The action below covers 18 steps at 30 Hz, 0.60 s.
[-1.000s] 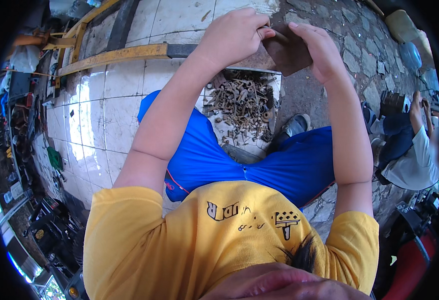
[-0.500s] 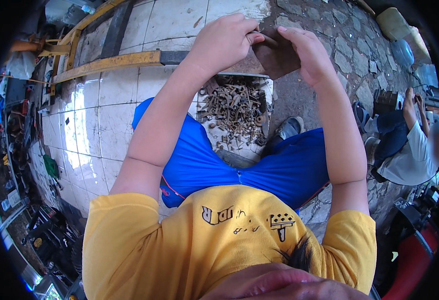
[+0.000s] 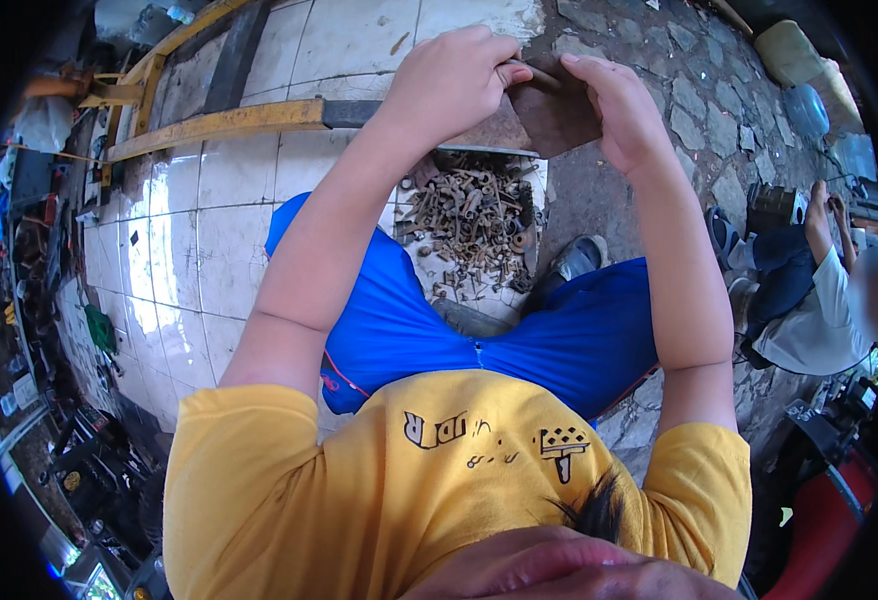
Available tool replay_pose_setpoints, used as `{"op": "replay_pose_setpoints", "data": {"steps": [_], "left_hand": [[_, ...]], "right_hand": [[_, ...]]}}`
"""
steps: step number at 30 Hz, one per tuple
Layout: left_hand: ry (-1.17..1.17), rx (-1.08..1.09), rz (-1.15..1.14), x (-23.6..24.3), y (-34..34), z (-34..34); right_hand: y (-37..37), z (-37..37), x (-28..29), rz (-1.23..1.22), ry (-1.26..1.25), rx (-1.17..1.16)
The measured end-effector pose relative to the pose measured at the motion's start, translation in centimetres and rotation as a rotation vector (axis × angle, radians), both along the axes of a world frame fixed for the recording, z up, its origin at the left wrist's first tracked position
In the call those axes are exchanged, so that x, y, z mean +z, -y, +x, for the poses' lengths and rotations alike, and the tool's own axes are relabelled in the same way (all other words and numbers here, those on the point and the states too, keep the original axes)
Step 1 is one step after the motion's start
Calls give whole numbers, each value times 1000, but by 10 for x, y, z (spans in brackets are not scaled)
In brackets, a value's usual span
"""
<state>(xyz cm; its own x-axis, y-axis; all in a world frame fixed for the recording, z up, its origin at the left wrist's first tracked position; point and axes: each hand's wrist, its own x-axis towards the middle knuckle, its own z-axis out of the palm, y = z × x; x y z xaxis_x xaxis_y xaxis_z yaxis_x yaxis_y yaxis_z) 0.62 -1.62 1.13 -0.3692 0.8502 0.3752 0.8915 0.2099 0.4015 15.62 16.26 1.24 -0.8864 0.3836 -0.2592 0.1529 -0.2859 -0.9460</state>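
Observation:
A thin brown metal plate [image 3: 557, 118] is held raised between both hands. My left hand [image 3: 454, 85] has thumb and fingers closed on its left edge, beside a rod-like edge or piece that I cannot make out clearly. My right hand [image 3: 619, 110] grips the plate's right side, thumb up along it. Below them a pile of rusty bolts, nuts, washers and other small metal parts [image 3: 469, 215] lies on the white-tiled floor, between my legs in blue trousers.
A yellow and dark metal frame [image 3: 209, 125] crosses the tiles at upper left. Paving stones [image 3: 709, 120] lie upper right, with jerrycans [image 3: 789, 55]. A co-worker [image 3: 809, 320] sits at the right. Tools line the left; motorbike parts [image 3: 819, 490] stand lower right.
Compared with a second ago, my hands and the plate appear slightly lower and further left in the picture, as does the background. The grip looks the same.

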Motion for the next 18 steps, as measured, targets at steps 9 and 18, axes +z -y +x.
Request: {"op": "replay_pose_setpoints", "data": {"steps": [9,18], "left_hand": [[17,-27,3,2,2,3],[-26,1,-11,-3,0,-1]], "right_hand": [[16,1,1,37,28,-1],[29,-3,-18,63,39,-6]]}}
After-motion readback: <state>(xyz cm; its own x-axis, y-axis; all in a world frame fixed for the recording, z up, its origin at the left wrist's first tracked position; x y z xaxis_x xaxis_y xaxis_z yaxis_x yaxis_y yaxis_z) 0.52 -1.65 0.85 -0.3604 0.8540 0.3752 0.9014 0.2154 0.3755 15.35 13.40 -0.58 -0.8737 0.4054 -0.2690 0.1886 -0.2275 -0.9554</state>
